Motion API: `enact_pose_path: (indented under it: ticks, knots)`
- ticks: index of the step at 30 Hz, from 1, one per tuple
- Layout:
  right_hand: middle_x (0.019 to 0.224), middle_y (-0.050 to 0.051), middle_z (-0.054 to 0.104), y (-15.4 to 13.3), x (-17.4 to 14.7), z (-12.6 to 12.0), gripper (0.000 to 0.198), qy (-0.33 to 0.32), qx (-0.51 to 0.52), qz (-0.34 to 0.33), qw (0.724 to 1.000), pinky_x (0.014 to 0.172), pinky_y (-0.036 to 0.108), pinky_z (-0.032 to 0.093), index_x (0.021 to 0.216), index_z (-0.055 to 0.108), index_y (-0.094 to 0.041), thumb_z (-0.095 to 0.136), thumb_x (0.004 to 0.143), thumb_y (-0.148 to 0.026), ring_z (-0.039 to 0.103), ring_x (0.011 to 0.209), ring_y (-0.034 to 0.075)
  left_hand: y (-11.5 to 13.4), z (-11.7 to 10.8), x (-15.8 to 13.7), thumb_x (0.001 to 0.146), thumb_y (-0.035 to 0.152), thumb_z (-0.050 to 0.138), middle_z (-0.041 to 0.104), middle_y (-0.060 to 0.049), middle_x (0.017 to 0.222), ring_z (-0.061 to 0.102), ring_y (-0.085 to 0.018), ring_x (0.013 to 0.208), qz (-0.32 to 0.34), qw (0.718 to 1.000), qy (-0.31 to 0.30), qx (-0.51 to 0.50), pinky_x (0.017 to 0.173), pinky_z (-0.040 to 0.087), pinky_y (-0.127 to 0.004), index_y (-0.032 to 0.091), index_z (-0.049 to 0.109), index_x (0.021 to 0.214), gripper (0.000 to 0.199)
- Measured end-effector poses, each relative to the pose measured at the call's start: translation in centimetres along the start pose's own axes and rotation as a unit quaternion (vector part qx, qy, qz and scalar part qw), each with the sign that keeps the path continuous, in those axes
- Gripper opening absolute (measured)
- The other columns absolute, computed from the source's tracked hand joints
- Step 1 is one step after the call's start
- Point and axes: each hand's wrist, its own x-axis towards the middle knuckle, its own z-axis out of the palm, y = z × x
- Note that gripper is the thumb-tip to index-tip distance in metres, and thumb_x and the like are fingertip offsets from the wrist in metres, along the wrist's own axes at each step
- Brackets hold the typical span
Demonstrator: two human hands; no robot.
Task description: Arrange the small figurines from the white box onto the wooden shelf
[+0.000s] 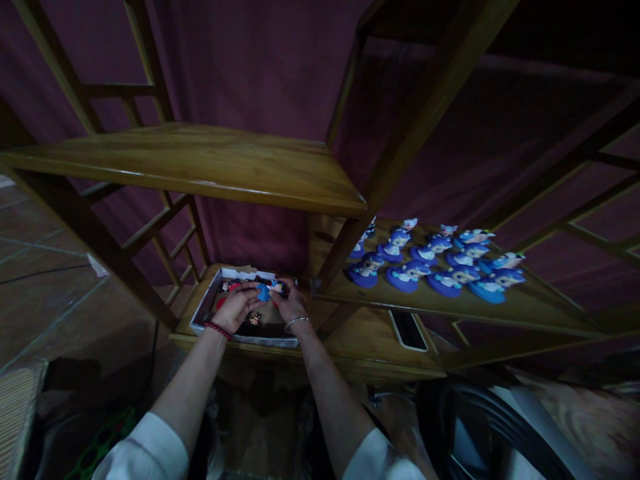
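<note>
A small figurine [274, 287] with a blue round base is held between both my hands, over a shallow cardboard box [273, 341] on the lower shelf. My left hand [237, 308] has its fingers closed on the blue base from the left. From the right, my right hand [291, 305] pinches the figurine at its dark-haired end. Inside the box lie other small figurines, among them a red one [221, 302] by my left hand and a dark-haired one [255, 319] below the held piece. Dim light and my fingers hide the finer details.
On the right-hand shelf [540, 313], several purple-haired figurines [407, 275] stand in rows. A white-edged phone [409, 331] lies on the lower shelf. Above the box is a wooden shelf board [190, 163], with a slanting post [390, 157] beside it. A black round object [470, 433] is at lower right.
</note>
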Motion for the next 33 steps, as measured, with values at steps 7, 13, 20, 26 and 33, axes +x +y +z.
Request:
enact_pose_path:
  ticks: [7, 13, 20, 26, 33]
  knots:
    - [0.092, 0.000, 0.062, -0.93, -0.20, -0.26, 0.034, -0.001, 0.052, 0.000, 0.999, 0.076, 0.025, 0.043, 0.101, 0.055, -0.024, 0.054, 0.067, -0.028, 0.057, 0.083, 0.013, 0.20, -0.20, 0.04, 0.072, 0.008, 0.053, 0.062, -0.003, 0.075, 0.059, -0.010, 0.068, 0.001, 1.000, -0.006, -0.011, 0.073, 0.048, -0.027, 0.013, 0.058, 0.082, 0.013]
    - [0.086, 0.001, 0.062, -0.66, 0.07, -0.04, 0.029, 0.025, 0.092, 0.008, 0.995, 0.072, 0.024, 0.043, 0.092, 0.054, -0.019, 0.054, 0.065, -0.031, 0.056, 0.078, 0.013, 0.56, -0.06, -0.31, 0.075, 0.010, 0.050, 0.063, -0.004, 0.085, 0.060, -0.009, 0.073, 0.001, 1.000, -0.016, -0.010, 0.074, 0.047, -0.026, 0.016, 0.057, 0.095, 0.022]
    - [0.079, 0.000, 0.062, -0.21, 0.34, 0.43, 0.024, 0.043, 0.131, 0.010, 0.990, 0.070, 0.024, 0.044, 0.082, 0.052, -0.019, 0.054, 0.064, -0.034, 0.056, 0.072, 0.012, 0.83, 0.20, -0.63, 0.075, 0.013, 0.052, 0.064, -0.004, 0.088, 0.060, -0.010, 0.076, -0.002, 1.000, -0.011, 0.025, 0.075, 0.047, -0.025, 0.017, 0.058, 0.097, 0.023]
    - [0.080, 0.001, 0.062, -0.06, 0.38, 0.49, 0.026, 0.035, 0.124, 0.010, 0.992, 0.068, 0.023, 0.045, 0.087, 0.052, -0.019, 0.054, 0.066, -0.034, 0.057, 0.071, 0.013, 0.47, -0.08, -0.21, 0.075, 0.011, 0.051, 0.064, -0.003, 0.082, 0.061, -0.010, 0.074, -0.010, 1.000, -0.008, 0.002, 0.074, 0.047, -0.024, 0.016, 0.057, 0.096, 0.023]
    - [0.084, 0.001, 0.063, -0.32, 0.17, 0.34, 0.031, 0.010, 0.105, 0.028, 0.994, 0.068, 0.023, 0.045, 0.095, 0.055, -0.020, 0.052, 0.067, -0.032, 0.059, 0.074, 0.013, 0.25, -0.33, 0.04, 0.075, 0.010, 0.051, 0.064, -0.004, 0.079, 0.060, -0.011, 0.073, -0.013, 1.000, 0.000, -0.016, 0.076, 0.048, -0.027, 0.015, 0.058, 0.094, 0.021]
